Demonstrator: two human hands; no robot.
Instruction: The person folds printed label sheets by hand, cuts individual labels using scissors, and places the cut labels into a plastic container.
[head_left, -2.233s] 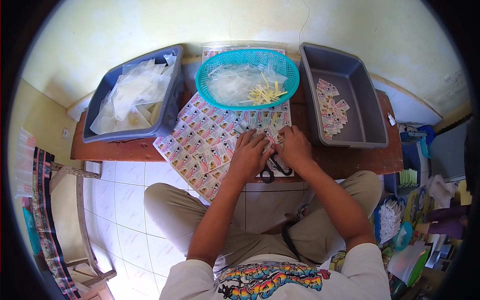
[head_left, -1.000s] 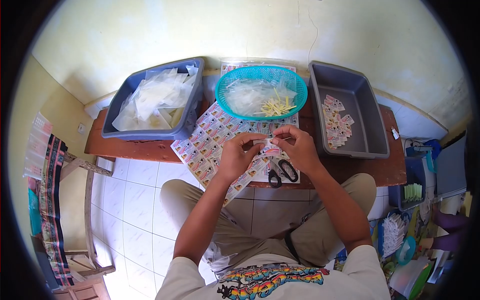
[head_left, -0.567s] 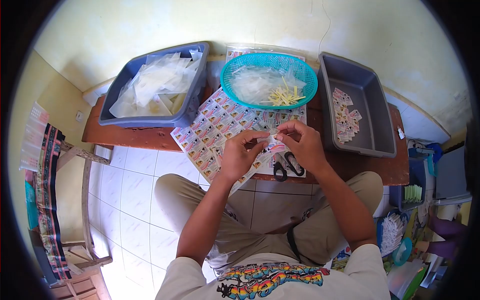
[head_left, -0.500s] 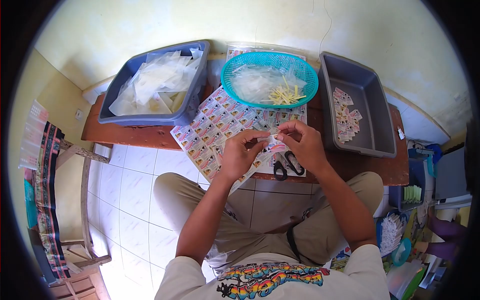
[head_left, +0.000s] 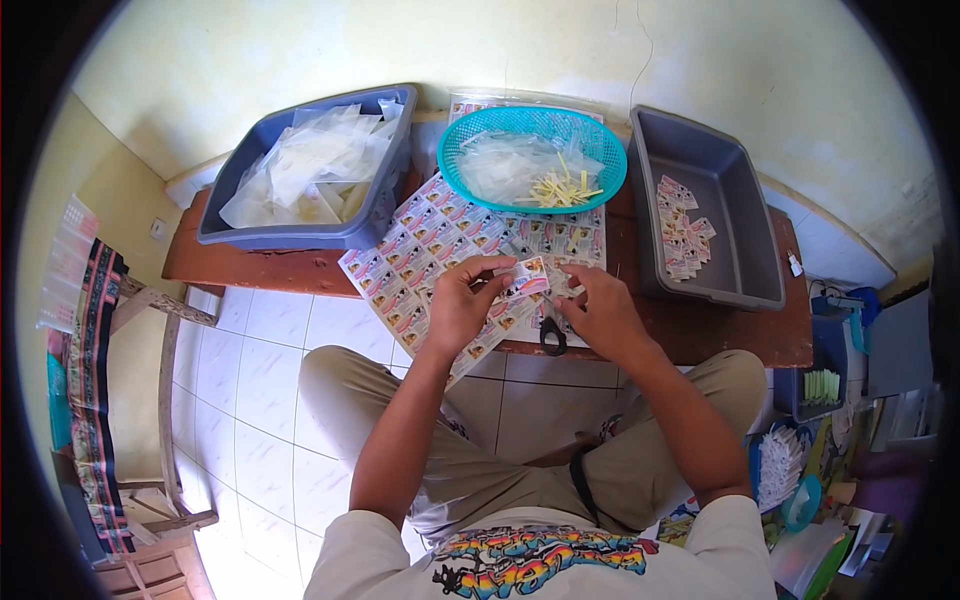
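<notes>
A small printed label (head_left: 526, 278) is pinched between the thumb and fingers of my left hand (head_left: 462, 308), its picture side up. To its right, my right hand (head_left: 604, 314) is apart from the label, its fingers curved and spread with nothing visible between them. Below the right fingers lie black-handled scissors (head_left: 553, 338); one handle shows and the rest is hidden by the hand. Under both hands are printed label sheets (head_left: 420, 245) spread over the wooden bench (head_left: 690, 335).
A teal basket (head_left: 452, 178) holds clear plastic pouches and yellow strips (head_left: 565, 190). On the left, a grey tub (head_left: 375, 225) is heaped with translucent bags (head_left: 310, 165). The right-hand grey tray (head_left: 735, 220) contains several cut labels (head_left: 684, 235). A person's purple sleeve (head_left: 890, 490) shows far right.
Both hands held the label before; the right hand has let go and moved down over the scissors. The label has shifted left with my left hand and now faces up, more fully visible.
</notes>
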